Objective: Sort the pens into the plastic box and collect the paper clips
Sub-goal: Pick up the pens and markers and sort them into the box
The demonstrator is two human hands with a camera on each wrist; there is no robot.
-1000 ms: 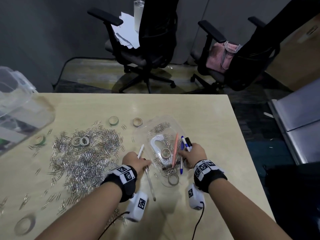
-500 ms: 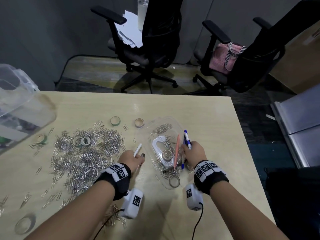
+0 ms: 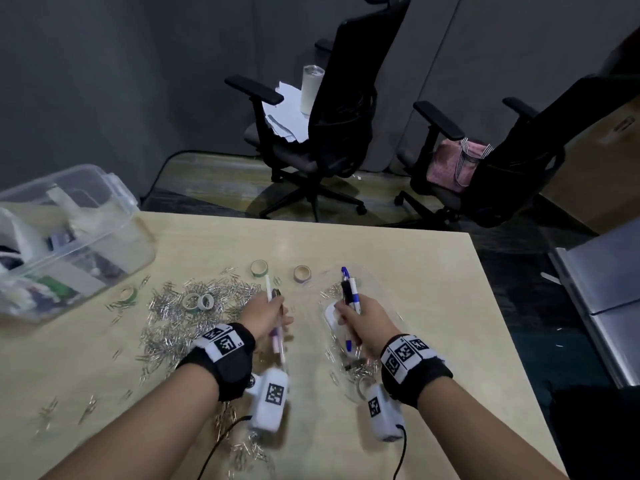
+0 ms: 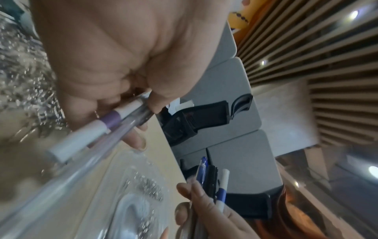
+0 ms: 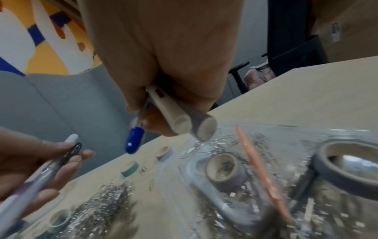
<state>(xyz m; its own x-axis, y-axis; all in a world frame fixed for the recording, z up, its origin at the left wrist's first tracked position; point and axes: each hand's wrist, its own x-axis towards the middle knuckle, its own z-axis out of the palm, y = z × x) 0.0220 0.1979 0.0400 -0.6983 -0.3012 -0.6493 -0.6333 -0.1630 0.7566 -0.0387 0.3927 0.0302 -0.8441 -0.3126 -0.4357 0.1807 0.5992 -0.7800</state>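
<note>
My right hand (image 3: 363,320) holds a bundle of pens (image 3: 349,294) in a closed grip: a blue-capped one, a black one and a white-and-blue one, tips pointing toward twelve o'clock. My left hand (image 3: 265,315) grips two more, a white pen with a purple band (image 4: 98,127) and a clear-barrelled pen (image 4: 114,134) alongside it. Both hands hover just above the bench (image 3: 433,271). Under my right hand lies a clear plastic lid (image 5: 255,169) carrying paper clips, an orange pen (image 5: 263,174) and tape rolls (image 5: 347,169). The big heap of paper clips (image 3: 194,317) sprawls at nine o'clock from my left hand, with tape rolls among it. The plastic box (image 3: 69,237) sits far off at ten o'clock, so the heap lies between it and my hands. Two office chairs (image 3: 339,133) stand beyond the bench at twelve.
</note>
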